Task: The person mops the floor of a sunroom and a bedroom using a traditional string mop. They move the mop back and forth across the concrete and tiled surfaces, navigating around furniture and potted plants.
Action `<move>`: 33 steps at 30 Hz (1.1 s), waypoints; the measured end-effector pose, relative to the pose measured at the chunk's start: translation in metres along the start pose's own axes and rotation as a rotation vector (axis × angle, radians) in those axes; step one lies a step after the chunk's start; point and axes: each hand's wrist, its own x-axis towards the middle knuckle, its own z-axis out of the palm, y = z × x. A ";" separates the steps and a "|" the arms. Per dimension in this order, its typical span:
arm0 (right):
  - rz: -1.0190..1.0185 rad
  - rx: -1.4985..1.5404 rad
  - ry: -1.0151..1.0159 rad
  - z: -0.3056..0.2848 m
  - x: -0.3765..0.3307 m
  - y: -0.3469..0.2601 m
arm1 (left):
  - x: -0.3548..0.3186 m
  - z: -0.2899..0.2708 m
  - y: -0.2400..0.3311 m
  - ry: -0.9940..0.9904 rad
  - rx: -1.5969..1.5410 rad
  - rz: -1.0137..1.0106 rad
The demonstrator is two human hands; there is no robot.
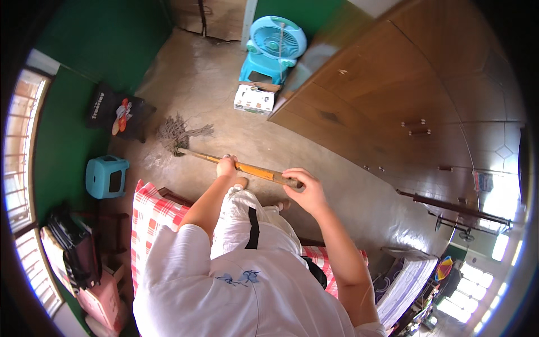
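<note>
A mop with a long yellow-brown handle (pixel 255 171) slants across in front of me. Its grey string head (pixel 174 135) rests on the floor, ahead and to the left. My left hand (pixel 227 166) is closed round the handle about midway along. At the upper end of the stick, my right hand (pixel 306 190) curls its fingers and thumb around the tip in a loose grip. Both forearms reach forward past my white shirt, and my feet show partly below the handle.
A blue stool (pixel 106 177) and a dark chair (pixel 132 121) with things on it stand at the left. Ahead are a blue fan (pixel 278 37) on a stool and a white box (pixel 254 100). Brown wardrobes (pixel 382 95) line the right. Red-checked cloth (pixel 157 210) lies close behind me.
</note>
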 end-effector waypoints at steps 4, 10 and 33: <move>0.289 0.323 0.237 -0.008 -0.028 0.036 | 0.000 0.032 0.042 -0.077 0.120 0.079; 0.196 0.320 0.253 -0.075 -0.082 0.101 | -0.020 0.113 0.108 0.027 0.056 0.067; 0.348 -1.112 -0.368 -0.298 -0.301 0.331 | -0.161 0.390 0.435 -0.429 0.461 0.458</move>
